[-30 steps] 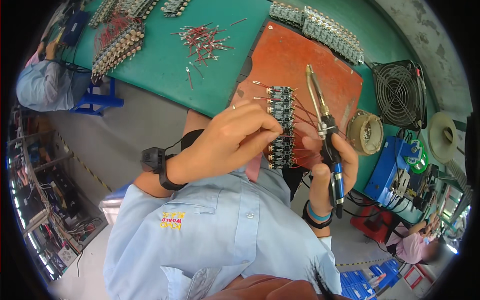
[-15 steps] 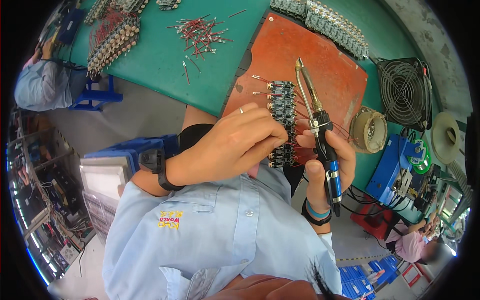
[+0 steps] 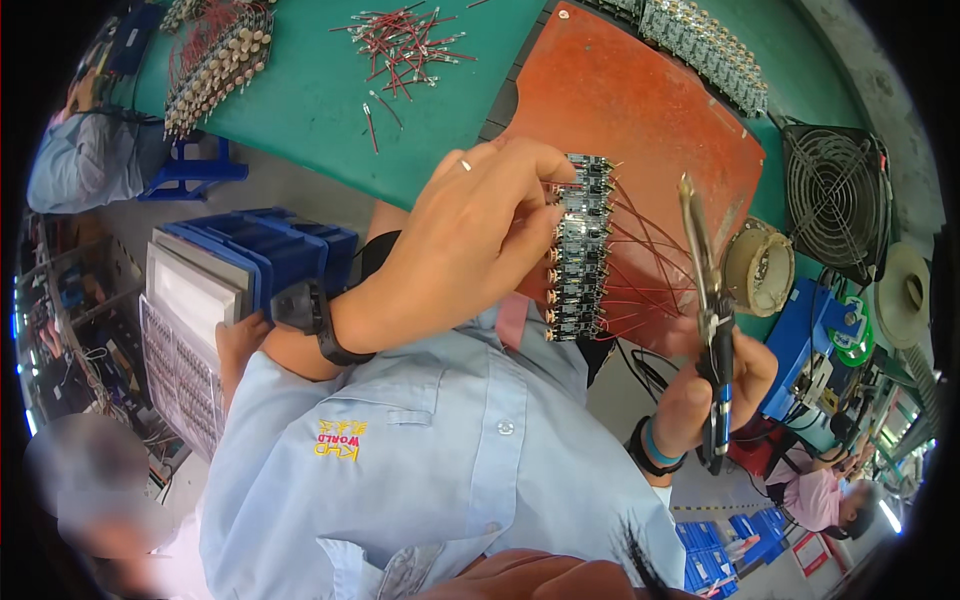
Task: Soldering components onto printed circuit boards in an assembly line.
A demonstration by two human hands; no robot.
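Grasping one soldering iron (image 3: 715,335), the right hand (image 3: 690,405) is hovering right of one circuit-board strip (image 3: 582,245), with one orange mat (image 3: 640,110) spreading beneath it. The left hand (image 3: 480,215) is bending over the strip's upper-left end; whether its fingertips are gripping anything, I cannot tell. Several red leads (image 3: 640,220) are trailing right of the strip, so it is looking partly wired; loose wires (image 3: 405,45), too tangled to count, are lying unattached beyond its upper left.

Green table (image 3: 300,120) bearing orange board (image 3: 620,90), loose red wires (image 3: 404,46), black fan (image 3: 835,195)
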